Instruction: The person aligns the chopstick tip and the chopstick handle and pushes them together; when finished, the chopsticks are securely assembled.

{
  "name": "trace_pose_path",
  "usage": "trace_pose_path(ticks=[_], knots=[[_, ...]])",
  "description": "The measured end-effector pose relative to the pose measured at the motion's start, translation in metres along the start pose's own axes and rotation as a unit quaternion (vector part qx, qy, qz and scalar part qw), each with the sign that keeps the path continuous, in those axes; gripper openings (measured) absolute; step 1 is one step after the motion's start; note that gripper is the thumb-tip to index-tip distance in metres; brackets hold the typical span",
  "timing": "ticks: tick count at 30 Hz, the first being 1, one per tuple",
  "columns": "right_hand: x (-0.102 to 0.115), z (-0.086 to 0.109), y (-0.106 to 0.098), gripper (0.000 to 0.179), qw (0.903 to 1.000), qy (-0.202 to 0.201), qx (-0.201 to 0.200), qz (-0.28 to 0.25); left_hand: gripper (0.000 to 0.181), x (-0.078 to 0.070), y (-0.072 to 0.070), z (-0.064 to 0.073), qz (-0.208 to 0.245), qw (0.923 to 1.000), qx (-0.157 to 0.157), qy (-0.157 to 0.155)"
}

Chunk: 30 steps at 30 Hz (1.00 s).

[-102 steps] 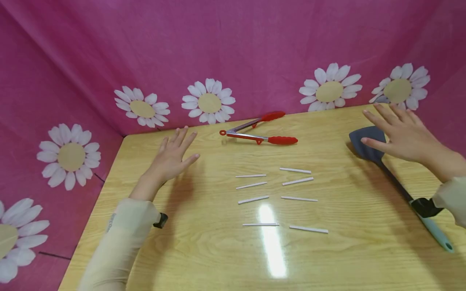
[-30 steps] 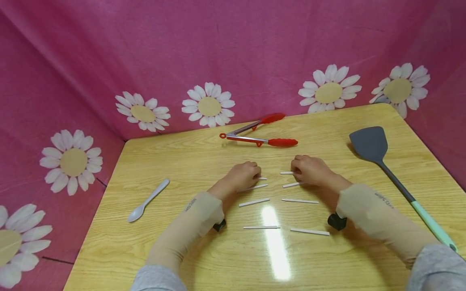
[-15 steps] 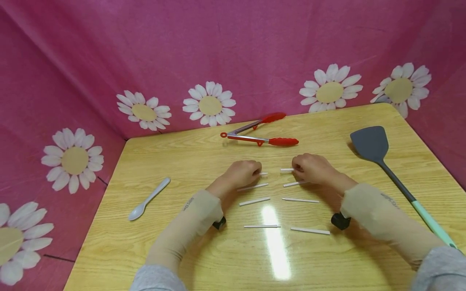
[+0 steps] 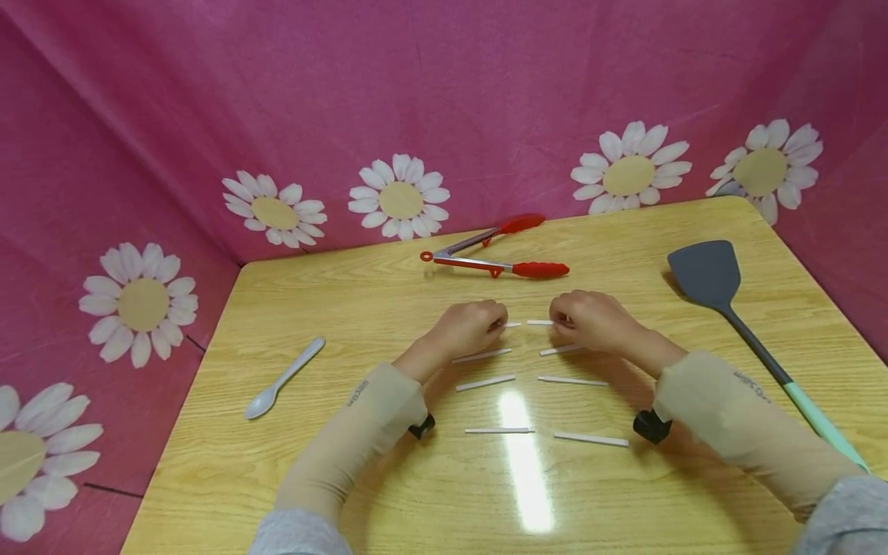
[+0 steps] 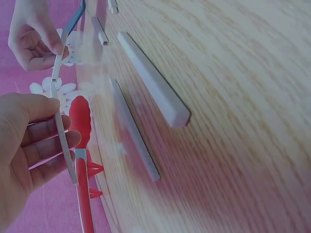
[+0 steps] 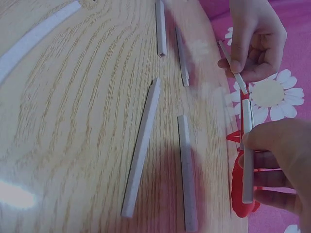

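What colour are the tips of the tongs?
Red. The tongs have red tips, clearest in the head view.

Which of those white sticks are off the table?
The farthest pair: left hand pinches one stick, right hand the other; six lie flat.

Small dark print showed on left sleeve point(image 4: 361, 393), on forearm behind left hand point(image 4: 466, 330); too small to read. Similar print on right sleeve point(image 4: 752, 387), behind right hand point(image 4: 590, 320); also illegible. No other text, label, brand, number or sign readable on sticks, tongs, spatula, spoon, table or cloth.
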State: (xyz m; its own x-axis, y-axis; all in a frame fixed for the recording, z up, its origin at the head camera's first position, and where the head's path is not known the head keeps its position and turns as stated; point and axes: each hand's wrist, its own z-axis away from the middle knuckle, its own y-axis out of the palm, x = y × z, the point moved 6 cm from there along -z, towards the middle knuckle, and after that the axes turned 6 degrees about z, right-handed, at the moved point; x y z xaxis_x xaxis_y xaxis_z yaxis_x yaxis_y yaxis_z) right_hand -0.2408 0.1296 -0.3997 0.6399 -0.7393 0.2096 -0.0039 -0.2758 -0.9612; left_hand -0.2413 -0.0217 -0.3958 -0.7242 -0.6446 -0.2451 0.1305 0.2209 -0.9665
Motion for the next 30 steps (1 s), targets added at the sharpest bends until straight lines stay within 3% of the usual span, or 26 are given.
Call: trace_pose_path(ticks=[20, 30], knots=[[0.0045, 0.0007, -0.0024, 0.011, 0.9995, -0.027, -0.018, 0.002, 0.007, -0.0011, 0.0024, -0.0052, 0.011, 0.9999, -0.004, 0.006], [0.0034, 0.0017, -0.0045, 0.007, 0.9993, -0.011, -0.028, -0.023, 0.013, -0.0018, -0.0037, -0.0028, 0.045, 0.9982, -0.034, 0.019]])
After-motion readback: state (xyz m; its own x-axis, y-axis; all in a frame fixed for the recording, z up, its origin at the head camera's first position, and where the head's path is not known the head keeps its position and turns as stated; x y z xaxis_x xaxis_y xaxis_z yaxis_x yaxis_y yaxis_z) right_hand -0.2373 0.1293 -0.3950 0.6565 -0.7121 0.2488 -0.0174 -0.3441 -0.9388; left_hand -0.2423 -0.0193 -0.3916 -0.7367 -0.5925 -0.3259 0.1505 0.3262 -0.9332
